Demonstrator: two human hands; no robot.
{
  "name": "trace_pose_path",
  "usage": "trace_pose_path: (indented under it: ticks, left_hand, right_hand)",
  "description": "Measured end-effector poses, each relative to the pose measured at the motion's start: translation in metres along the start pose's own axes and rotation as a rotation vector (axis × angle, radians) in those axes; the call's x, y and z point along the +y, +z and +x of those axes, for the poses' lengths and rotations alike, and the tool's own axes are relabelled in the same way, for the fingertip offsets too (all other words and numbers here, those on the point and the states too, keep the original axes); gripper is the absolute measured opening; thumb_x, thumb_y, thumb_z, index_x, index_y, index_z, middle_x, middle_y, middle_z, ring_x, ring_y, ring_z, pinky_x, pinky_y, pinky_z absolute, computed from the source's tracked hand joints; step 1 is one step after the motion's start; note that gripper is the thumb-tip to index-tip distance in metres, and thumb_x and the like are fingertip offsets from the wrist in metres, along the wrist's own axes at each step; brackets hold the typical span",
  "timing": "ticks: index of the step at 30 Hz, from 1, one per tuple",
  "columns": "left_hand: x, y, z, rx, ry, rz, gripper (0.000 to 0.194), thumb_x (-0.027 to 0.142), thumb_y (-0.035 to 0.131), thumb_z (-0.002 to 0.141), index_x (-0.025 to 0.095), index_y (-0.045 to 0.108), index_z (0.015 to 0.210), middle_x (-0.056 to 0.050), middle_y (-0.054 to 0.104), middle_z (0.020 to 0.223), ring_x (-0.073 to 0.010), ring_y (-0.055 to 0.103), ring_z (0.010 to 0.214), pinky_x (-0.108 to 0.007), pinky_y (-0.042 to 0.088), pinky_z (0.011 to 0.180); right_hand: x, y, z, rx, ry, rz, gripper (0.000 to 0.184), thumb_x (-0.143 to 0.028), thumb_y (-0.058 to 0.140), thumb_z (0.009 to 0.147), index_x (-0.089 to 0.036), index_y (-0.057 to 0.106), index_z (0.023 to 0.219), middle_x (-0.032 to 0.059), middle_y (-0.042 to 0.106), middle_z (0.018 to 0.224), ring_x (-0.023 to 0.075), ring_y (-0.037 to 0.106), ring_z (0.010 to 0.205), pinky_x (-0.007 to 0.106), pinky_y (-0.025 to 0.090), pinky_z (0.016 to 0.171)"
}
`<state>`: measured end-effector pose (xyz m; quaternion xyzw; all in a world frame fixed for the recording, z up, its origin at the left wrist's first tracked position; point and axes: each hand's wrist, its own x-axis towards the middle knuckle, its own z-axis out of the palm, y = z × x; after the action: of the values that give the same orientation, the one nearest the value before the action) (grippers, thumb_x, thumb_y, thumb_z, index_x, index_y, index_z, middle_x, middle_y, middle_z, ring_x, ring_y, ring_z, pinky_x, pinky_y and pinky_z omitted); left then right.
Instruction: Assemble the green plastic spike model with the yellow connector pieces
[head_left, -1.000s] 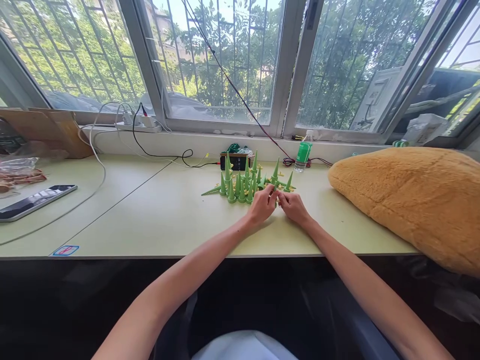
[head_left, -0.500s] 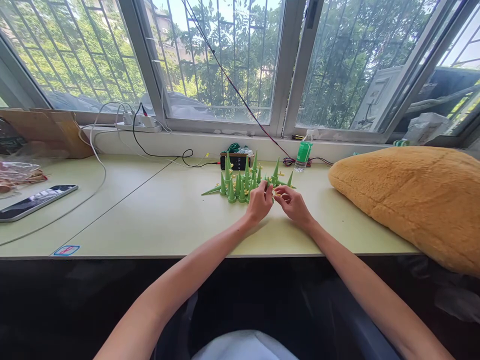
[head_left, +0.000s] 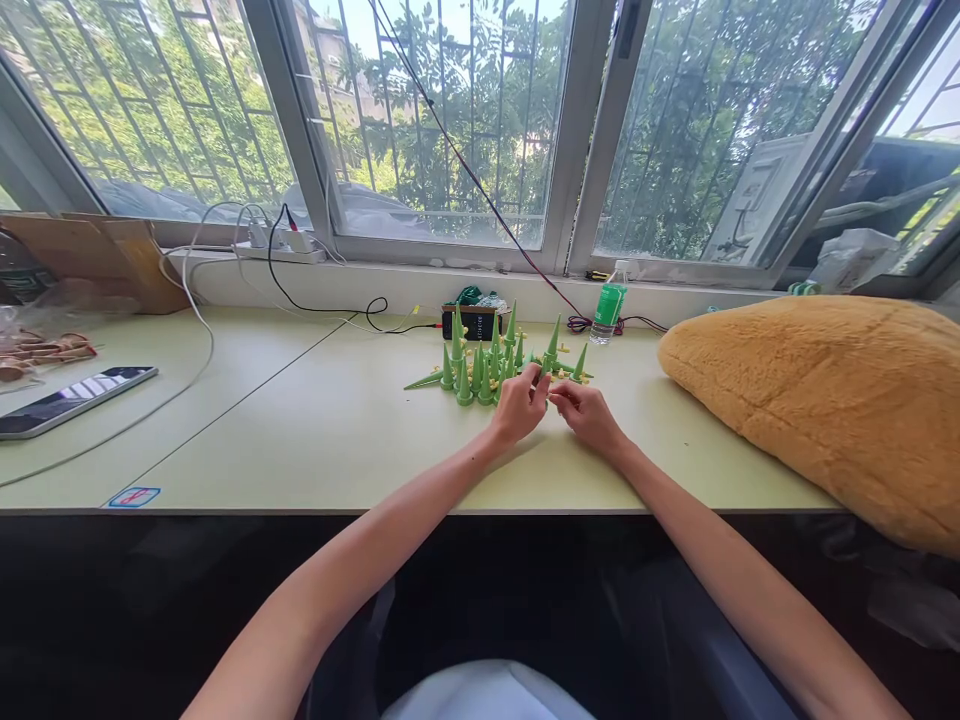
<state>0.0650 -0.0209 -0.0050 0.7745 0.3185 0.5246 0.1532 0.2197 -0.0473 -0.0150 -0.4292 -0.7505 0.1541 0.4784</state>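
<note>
Several green pointed cones (head_left: 464, 382) with small yellow pieces among them stand in a cluster on the table (head_left: 300, 420); a few lie on their sides. At the front right of the cluster, my left hand (head_left: 519, 408) is closed on one green cone, whose tip shows above the fingers. My right hand (head_left: 589, 412) is just right of it, with thumb and fingers pinched together at the cone's lower part. Whatever sits between the right fingertips is too small and hidden to name.
Behind the cones a phone (head_left: 480, 324) leans upright, with a water bottle (head_left: 608, 304) to its right. A big orange plush cushion (head_left: 817, 400) covers the right side. Another phone (head_left: 79, 402), a white cable (head_left: 196, 375) and a cardboard box (head_left: 97, 262) lie left.
The cone in my left hand now stands up more visibly above the fingers. My right fingers have drawn closer together in a pinch. The standing cones have stayed in place.
</note>
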Motion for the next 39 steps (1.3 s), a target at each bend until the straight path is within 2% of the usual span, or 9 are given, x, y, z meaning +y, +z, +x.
trace_pose_path:
  ticks: [4, 10, 15, 19, 22, 25, 30, 34, 39]
  left_hand:
    - [0.001, -0.002, 0.0, -0.023, 0.005, -0.002, 0.023, 0.034, 0.044, 0.094, 0.02, 0.044, 0.076, 0.003, 0.057, 0.063, -0.0061, 0.043, 0.043, -0.021, 0.032, 0.048]
    - [0.001, -0.003, 0.0, -0.035, 0.043, 0.001, 0.021, 0.033, 0.045, 0.094, 0.02, 0.047, 0.078, 0.003, 0.057, 0.061, -0.0061, 0.041, 0.042, -0.021, 0.032, 0.047]
    - [0.001, 0.0, 0.0, -0.019, 0.044, 0.003, 0.023, 0.034, 0.043, 0.094, 0.02, 0.046, 0.077, 0.003, 0.056, 0.061, -0.0073, 0.042, 0.044, -0.021, 0.033, 0.048]
    - [0.002, 0.002, 0.002, 0.046, 0.002, -0.015, 0.025, 0.038, 0.042, 0.095, 0.02, 0.044, 0.077, 0.002, 0.056, 0.063, -0.0077, 0.042, 0.045, -0.022, 0.032, 0.048]
    - [0.004, 0.002, 0.004, 0.094, -0.061, -0.059, 0.026, 0.04, 0.043, 0.095, 0.021, 0.043, 0.077, 0.002, 0.056, 0.062, -0.0081, 0.043, 0.045, -0.022, 0.033, 0.049]
    - [0.006, 0.0, 0.005, 0.128, -0.111, -0.099, 0.028, 0.042, 0.043, 0.094, 0.02, 0.043, 0.076, 0.002, 0.056, 0.061, -0.0087, 0.045, 0.046, -0.022, 0.033, 0.049]
    - [0.007, -0.001, 0.006, 0.142, -0.139, -0.132, 0.031, 0.044, 0.044, 0.093, 0.02, 0.043, 0.075, 0.002, 0.056, 0.061, -0.0082, 0.044, 0.047, -0.021, 0.031, 0.047]
    - [0.005, -0.001, 0.005, 0.118, -0.133, -0.145, 0.031, 0.045, 0.045, 0.093, 0.02, 0.043, 0.075, 0.002, 0.057, 0.062, -0.007, 0.041, 0.045, -0.021, 0.031, 0.046]
    - [0.002, 0.0, 0.003, 0.09, -0.108, -0.111, 0.031, 0.045, 0.043, 0.094, 0.02, 0.043, 0.075, 0.003, 0.054, 0.061, -0.0068, 0.04, 0.044, -0.021, 0.03, 0.046]
  right_hand:
    - [-0.001, -0.001, 0.0, -0.034, -0.026, -0.091, 0.036, -0.043, 0.044, 0.094, -0.018, 0.055, 0.071, -0.0009, 0.05, 0.059, 0.012, 0.042, 0.055, 0.026, 0.035, 0.057]
    - [-0.002, 0.001, 0.001, -0.071, -0.01, -0.134, 0.047, -0.048, 0.031, 0.098, -0.02, 0.047, 0.064, 0.0008, 0.052, 0.057, 0.0132, 0.046, 0.054, 0.027, 0.036, 0.06]
    - [-0.004, 0.001, 0.002, -0.055, 0.029, -0.127, 0.051, -0.052, 0.029, 0.098, -0.02, 0.043, 0.06, 0.0011, 0.051, 0.055, 0.0132, 0.045, 0.053, 0.028, 0.036, 0.058]
    - [-0.006, 0.002, 0.001, 0.013, 0.058, -0.053, 0.042, -0.053, 0.039, 0.095, -0.02, 0.049, 0.071, -0.0004, 0.051, 0.06, 0.0118, 0.043, 0.051, 0.027, 0.035, 0.053]
    - [-0.009, 0.001, 0.0, 0.037, 0.055, 0.04, 0.033, -0.052, 0.05, 0.091, -0.019, 0.053, 0.089, 0.0013, 0.058, 0.075, 0.0103, 0.046, 0.051, 0.025, 0.036, 0.049]
    - [-0.011, 0.001, -0.001, 0.038, 0.036, 0.094, 0.033, -0.049, 0.056, 0.088, -0.019, 0.054, 0.1, 0.004, 0.061, 0.087, 0.0107, 0.052, 0.055, 0.025, 0.041, 0.051]
    - [-0.008, 0.002, 0.0, 0.063, 0.039, 0.125, 0.031, -0.048, 0.058, 0.087, -0.019, 0.055, 0.097, 0.0061, 0.064, 0.093, 0.0121, 0.057, 0.059, 0.026, 0.045, 0.054]
    - [-0.004, 0.002, 0.001, 0.068, 0.053, 0.12, 0.034, -0.051, 0.058, 0.086, -0.018, 0.057, 0.095, 0.0061, 0.065, 0.088, 0.0132, 0.058, 0.06, 0.027, 0.046, 0.056]
    - [-0.007, 0.0, 0.0, 0.066, 0.055, 0.04, 0.038, -0.055, 0.052, 0.089, -0.018, 0.058, 0.087, 0.0009, 0.059, 0.065, 0.013, 0.052, 0.054, 0.026, 0.043, 0.055]
